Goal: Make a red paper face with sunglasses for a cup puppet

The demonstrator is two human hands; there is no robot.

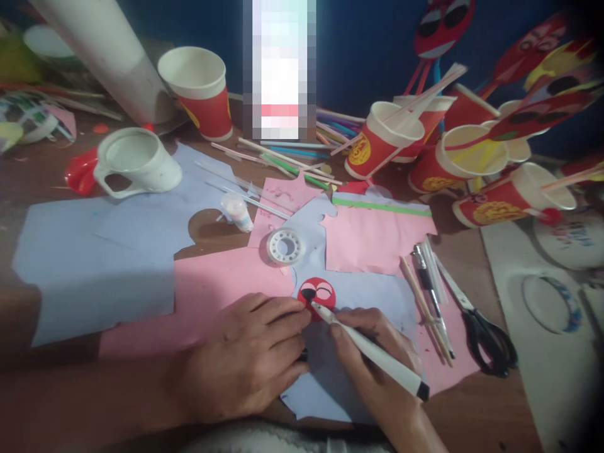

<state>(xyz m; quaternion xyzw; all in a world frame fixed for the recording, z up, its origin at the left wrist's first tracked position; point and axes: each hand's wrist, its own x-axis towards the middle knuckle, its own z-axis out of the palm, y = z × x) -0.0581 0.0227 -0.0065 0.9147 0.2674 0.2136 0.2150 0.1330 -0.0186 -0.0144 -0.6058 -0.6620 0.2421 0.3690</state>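
A round red paper face (pixel 331 307) with pink eyes lies on light blue paper. One of its eyes is partly filled in black. With its fingers bent together, my left hand (pixel 257 358) presses the face's lower left edge flat. A small black piece (pixel 302 356), perhaps a cap, shows by its lower fingers. Closed around a white marker (pixel 377 353), my right hand (pixel 377 343) puts the tip on the face just below the black eye. A roll of clear tape (pixel 285 246) lies a little above the face.
Blue and pink paper sheets (pixel 226 283) cover the table's middle. Black-handled scissors (pixel 486 336), a pen (pixel 427 283) and wooden sticks lie at right. Several red paper cups (pixel 377 141) hold straws and paper faces. At left stand a white mug (pixel 136 160) and a small bottle (pixel 237 212).
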